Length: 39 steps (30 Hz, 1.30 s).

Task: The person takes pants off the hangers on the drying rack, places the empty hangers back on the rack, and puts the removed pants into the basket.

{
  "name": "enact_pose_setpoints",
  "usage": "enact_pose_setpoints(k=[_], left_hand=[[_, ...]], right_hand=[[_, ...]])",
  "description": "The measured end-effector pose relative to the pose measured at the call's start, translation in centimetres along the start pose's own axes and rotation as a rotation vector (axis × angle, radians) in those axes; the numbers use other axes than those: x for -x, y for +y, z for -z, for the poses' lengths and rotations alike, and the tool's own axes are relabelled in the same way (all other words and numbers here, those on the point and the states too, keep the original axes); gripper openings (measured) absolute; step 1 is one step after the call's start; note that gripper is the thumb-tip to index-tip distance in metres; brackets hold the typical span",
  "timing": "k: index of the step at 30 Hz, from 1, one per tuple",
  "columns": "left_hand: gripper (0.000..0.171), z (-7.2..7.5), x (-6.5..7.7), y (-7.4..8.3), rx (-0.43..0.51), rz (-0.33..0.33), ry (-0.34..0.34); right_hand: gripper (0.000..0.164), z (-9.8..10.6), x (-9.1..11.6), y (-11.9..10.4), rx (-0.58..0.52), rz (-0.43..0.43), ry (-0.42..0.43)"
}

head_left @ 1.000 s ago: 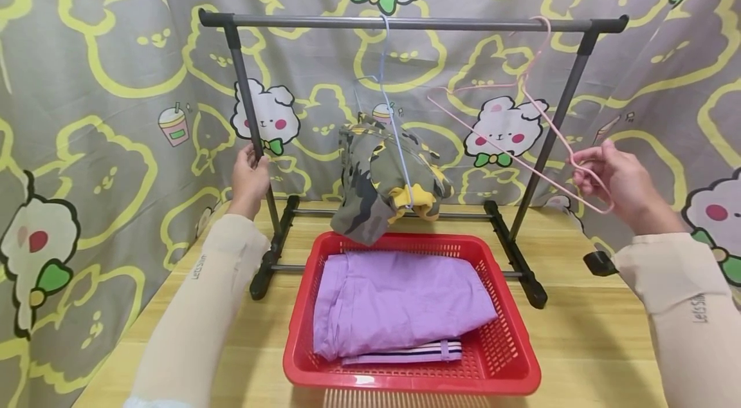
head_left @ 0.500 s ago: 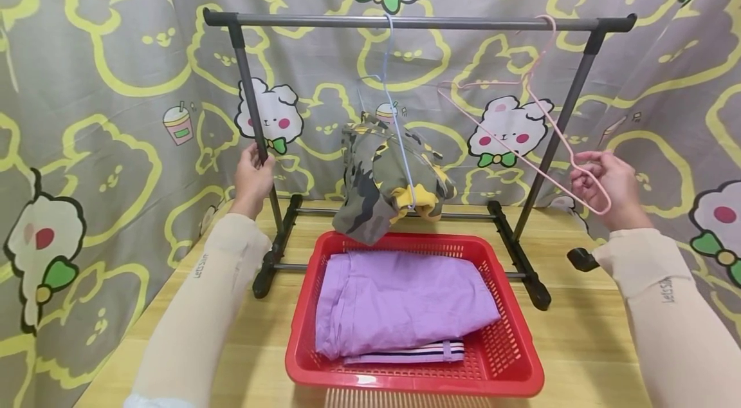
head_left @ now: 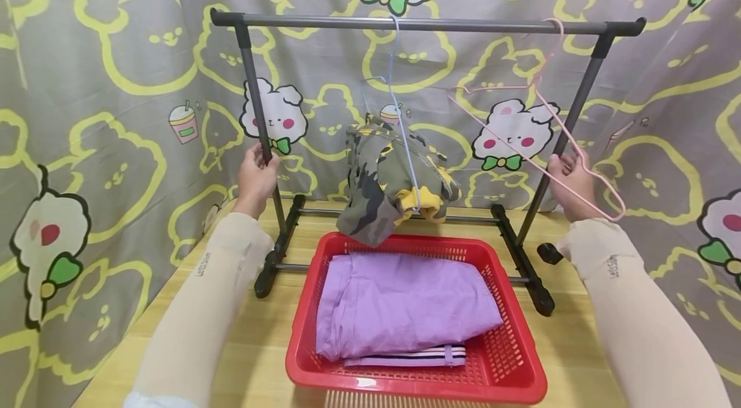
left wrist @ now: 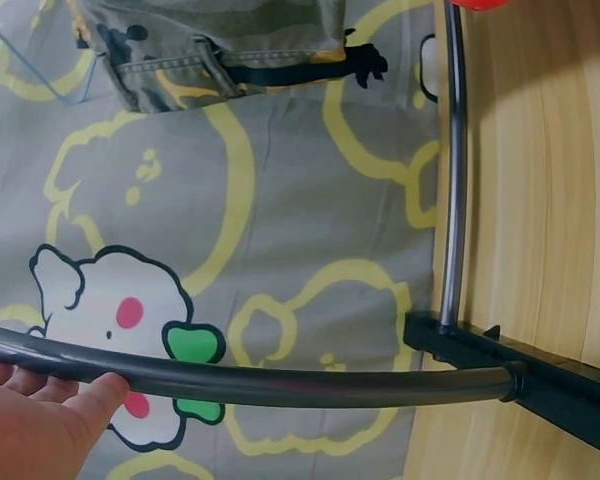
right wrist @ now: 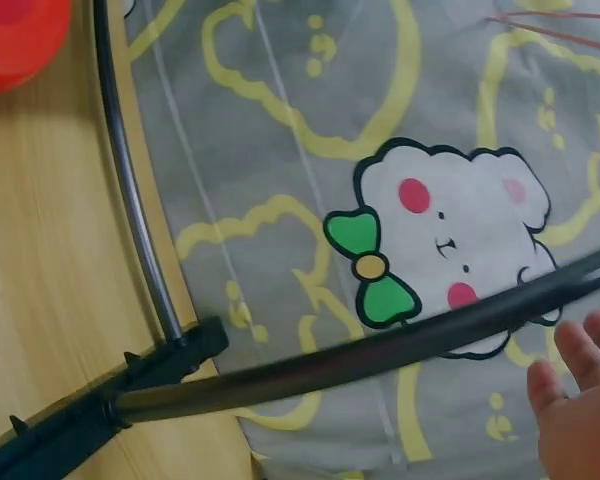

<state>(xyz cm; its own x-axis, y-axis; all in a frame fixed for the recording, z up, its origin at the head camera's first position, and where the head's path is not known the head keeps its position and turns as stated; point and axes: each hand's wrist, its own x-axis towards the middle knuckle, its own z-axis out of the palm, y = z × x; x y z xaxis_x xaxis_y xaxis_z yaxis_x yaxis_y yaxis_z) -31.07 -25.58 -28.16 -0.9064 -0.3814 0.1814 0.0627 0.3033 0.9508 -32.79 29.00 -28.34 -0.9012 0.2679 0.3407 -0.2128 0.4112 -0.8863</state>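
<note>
In the head view my left hand [head_left: 257,177] grips the left post [head_left: 258,99] of a dark grey clothes rack, its fingers around the tube. My right hand [head_left: 574,188] is beside the right post [head_left: 577,96], fingers loosely bent; in the right wrist view its fingers [right wrist: 585,355] are apart from the tube. A pink hanger [head_left: 502,146] hangs from the top rail [head_left: 463,24] and crosses in front of that hand. Mid-rail hangs a blue hanger [head_left: 405,138] bearing a folded camouflage garment [head_left: 370,183] with yellow patches.
A red plastic basket [head_left: 523,347] stands in front of the rack on the wooden table [head_left: 579,343]. Inside lies folded purple clothing [head_left: 405,305], with a striped band at its front edge. A patterned curtain [head_left: 139,73] hangs close behind.
My right hand has moved left from the pink hanger's right end to beside the right post. My left hand stays on the left post. The view has shifted slightly.
</note>
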Motion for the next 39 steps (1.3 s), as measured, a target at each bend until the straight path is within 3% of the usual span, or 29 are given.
enact_pose_setpoints(k=[7, 12, 17, 22, 29, 33, 36, 39], left_hand=[[0.056, -0.3, 0.1, 0.4, -0.008, 0.006, -0.004], [0.057, -0.5, 0.2, 0.5, -0.017, 0.011, -0.008], [0.058, -0.6, 0.2, 0.4, -0.022, 0.01, 0.01], [0.058, -0.8, 0.4, 0.9, -0.018, 0.015, 0.041], [0.066, -2.0, 1.7, 2.7, -0.035, 0.077, 0.13], [0.072, -2.9, 2.7, 3.9, -0.075, 0.046, 0.168], [0.072, -3.7, 3.6, 4.8, -0.085, 0.016, 0.141], [0.066, -4.4, 4.6, 5.9, -0.038, -0.029, 0.059]], right_hand=[[0.045, -0.8, -0.4, 0.1, 0.135, 0.065, 0.048], [0.035, -0.8, -0.5, 0.6, 0.207, 0.034, 0.09], [0.036, -0.9, -0.9, 1.2, 0.303, 0.002, 0.106], [0.038, -1.0, -1.3, 1.4, 0.299, -0.02, 0.069], [0.043, -1.0, -1.4, 1.3, 0.336, -0.002, 0.025], [0.046, -0.9, -1.3, 1.2, 0.339, -0.005, -0.013], [0.045, -0.9, -1.3, 1.1, 0.335, -0.025, -0.034], [0.044, -1.2, -1.4, 1.0, 0.327, -0.043, -0.053]])
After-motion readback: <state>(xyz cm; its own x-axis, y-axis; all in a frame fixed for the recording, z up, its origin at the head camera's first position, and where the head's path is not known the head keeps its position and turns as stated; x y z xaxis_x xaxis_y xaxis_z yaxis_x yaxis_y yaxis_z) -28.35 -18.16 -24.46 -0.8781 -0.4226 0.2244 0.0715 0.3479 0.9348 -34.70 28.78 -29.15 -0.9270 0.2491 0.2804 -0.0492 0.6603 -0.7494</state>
